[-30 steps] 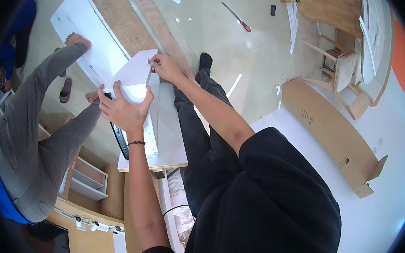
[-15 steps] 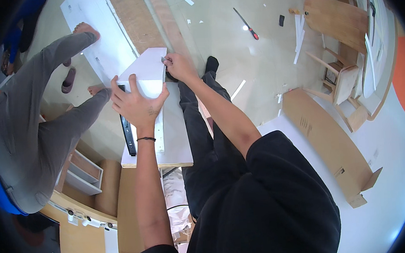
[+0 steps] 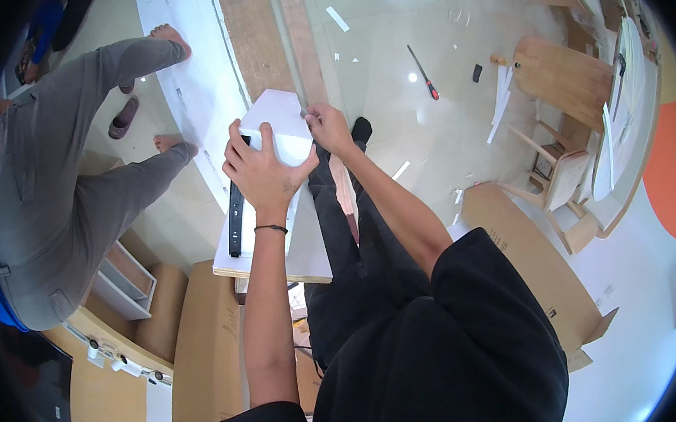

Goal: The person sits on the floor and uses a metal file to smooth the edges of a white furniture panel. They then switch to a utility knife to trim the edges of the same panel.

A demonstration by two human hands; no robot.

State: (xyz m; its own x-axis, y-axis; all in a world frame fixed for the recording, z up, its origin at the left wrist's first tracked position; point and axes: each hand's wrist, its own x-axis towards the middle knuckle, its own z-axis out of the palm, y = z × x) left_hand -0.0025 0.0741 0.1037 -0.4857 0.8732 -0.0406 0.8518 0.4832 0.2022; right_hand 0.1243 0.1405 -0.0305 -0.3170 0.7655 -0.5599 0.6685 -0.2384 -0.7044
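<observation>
A white board piece with angled corners stands or lies above a white work surface. My left hand spans it, thumb on the right edge and fingers over the left, holding it. At its right edge my right hand is closed in a pinch; a small greyish bit shows at the fingertips, too small to name. Beside my left wrist a black drawer slide lies along the left side of the white part under my hand.
Another person's grey-trousered legs are on the left, one bare foot on a long white panel. Wooden boards lie ahead. On the floor at right are a red-and-black-handled tool and white strips. Cardboard and a wooden chair stand farther right.
The view has shifted, so the scene sits slightly right and lower at the work. Both hands keep their places on the white board piece, my right still pinching at its right edge.
</observation>
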